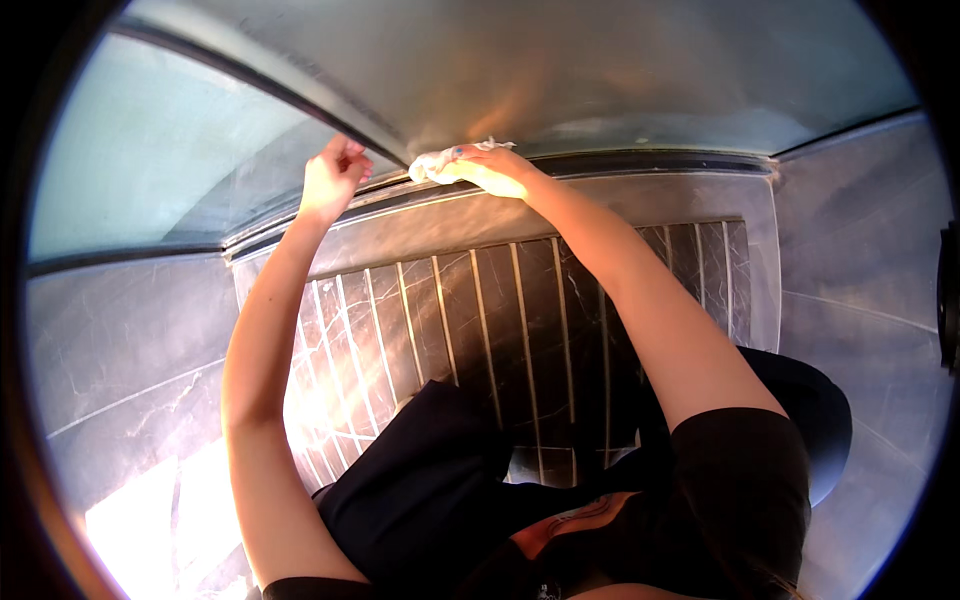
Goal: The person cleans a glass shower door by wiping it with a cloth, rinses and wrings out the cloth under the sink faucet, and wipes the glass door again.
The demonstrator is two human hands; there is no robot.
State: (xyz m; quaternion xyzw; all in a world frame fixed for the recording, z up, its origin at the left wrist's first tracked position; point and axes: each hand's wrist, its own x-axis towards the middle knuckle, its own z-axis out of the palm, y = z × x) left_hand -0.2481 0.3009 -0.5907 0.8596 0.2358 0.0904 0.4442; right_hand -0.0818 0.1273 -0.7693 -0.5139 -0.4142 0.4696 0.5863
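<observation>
My right hand [491, 171] holds a crumpled white cloth [429, 166] at the lower edge of a large glass panel [645, 67]. Part of the cloth sticks out past the fingers, beside the foot of a dark upright strip [255, 82]. To the left of that strip, my left hand [336, 178] is raised in front of another glass panel [150, 150]. Its fingers are loosely curled and no object shows in them. Whether the fingertips touch the glass or the strip cannot be made out.
A dark metal bottom track [652, 161] runs along a stone sill [675, 196]. Below lies a grooved dark marble floor [465, 300], with my bent legs [427, 457] over it. Tiled walls flank me on the left [135, 337] and right [847, 262]. Bright sunlight washes out the lower left.
</observation>
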